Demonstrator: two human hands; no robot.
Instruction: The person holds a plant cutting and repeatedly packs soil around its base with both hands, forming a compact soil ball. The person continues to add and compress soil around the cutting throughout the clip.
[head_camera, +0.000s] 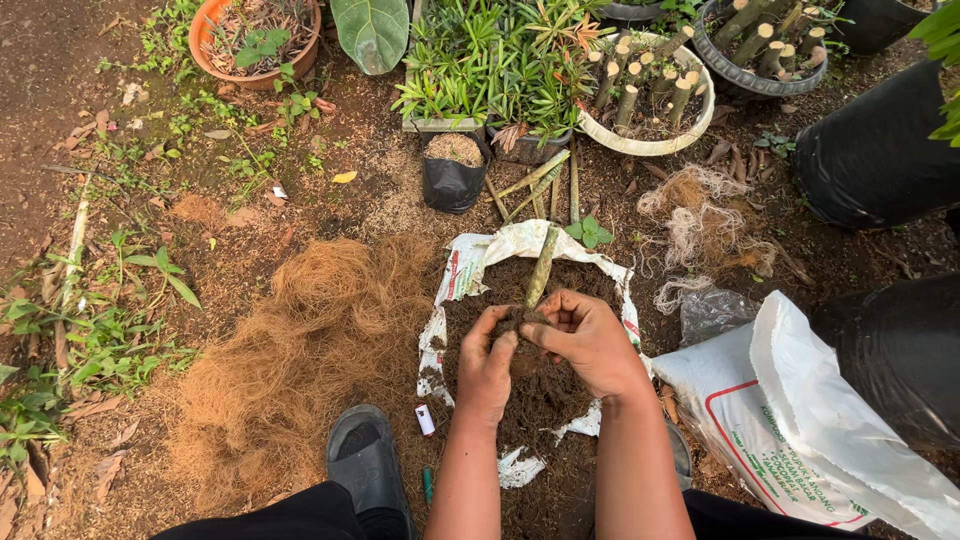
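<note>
Taking the open white sack of dark soil (455, 290) as the centre, a loose heap of brown coconut fibre (300, 350) lies just to its left, and a small white lighter (425, 419) sits by its near left edge, beside a black sandal (365, 465). Over the soil, the left hand (487, 365) is cupped, fingers curled partly closed round a clump of soil at the foot of a stem cutting (541, 268). The cutting is a straight, greenish-brown stick, leafless, leaning up and away from the hands across the sack. The right hand (588, 340) presses against the same clump, fingers bent in and pinching it. To the sack's right lies a white plastic bag (800, 420), with a tangle of pale fibre (700, 220) beyond.
</note>
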